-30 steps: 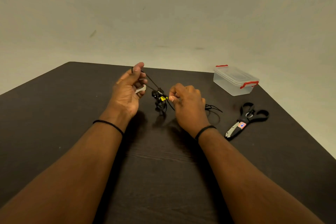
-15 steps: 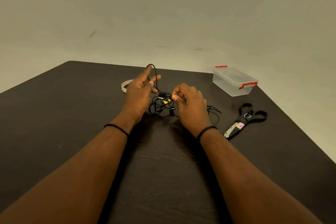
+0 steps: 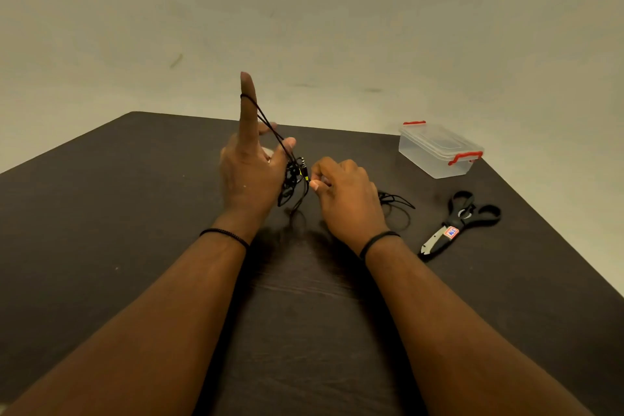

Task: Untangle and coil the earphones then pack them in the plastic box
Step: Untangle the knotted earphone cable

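Head cam shows the earphones (image 3: 293,179) as a black knot hanging between the two hands, just above the tabletop (image 3: 135,213). Left hand (image 3: 250,172) has its fingers spread, index straight up with a loop of cord hooked over it. Right hand (image 3: 344,192) pinches the cord right by the plug (yellow bit next to its fingertips). More cord trails on the tabletop behind the right hand. Box (image 3: 439,149) sits well off to the right of those fingers, lid on. So I'd say untangling is barely underway; coiling and packing all left.
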